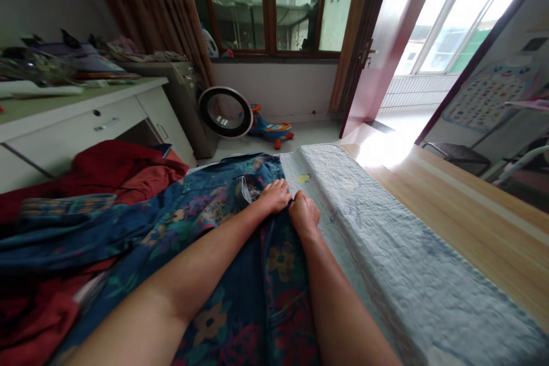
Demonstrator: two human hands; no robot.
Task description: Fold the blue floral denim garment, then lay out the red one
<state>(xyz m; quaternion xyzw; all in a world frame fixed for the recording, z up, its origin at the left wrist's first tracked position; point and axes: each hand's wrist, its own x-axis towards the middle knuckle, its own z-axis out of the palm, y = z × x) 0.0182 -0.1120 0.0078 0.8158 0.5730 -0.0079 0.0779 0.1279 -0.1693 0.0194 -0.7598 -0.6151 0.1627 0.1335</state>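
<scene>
A blue denim garment (210,320) with a flower print lies spread over a pale quilted mat (386,240); whether it is a jacket or something else I cannot tell. My left hand (277,195) rests on its upper right part, fingers stretched out over the cloth. Close beside it, my right hand (304,211) is closed in a fist on the garment's right edge. A small dark piece shows between the two hands, too little to name. Near my left wrist a folded, light-backed bit of the garment stands up. A sleeve-like part stretches to the left.
Red clothes (124,166) are heaped at the left, partly under the garment. A wooden tabletop (472,206) shows at right. Beyond are a cluttered white desk (124,111), a washing machine with its round door (226,112) ajar, and a blue-orange ride-on toy (274,128).
</scene>
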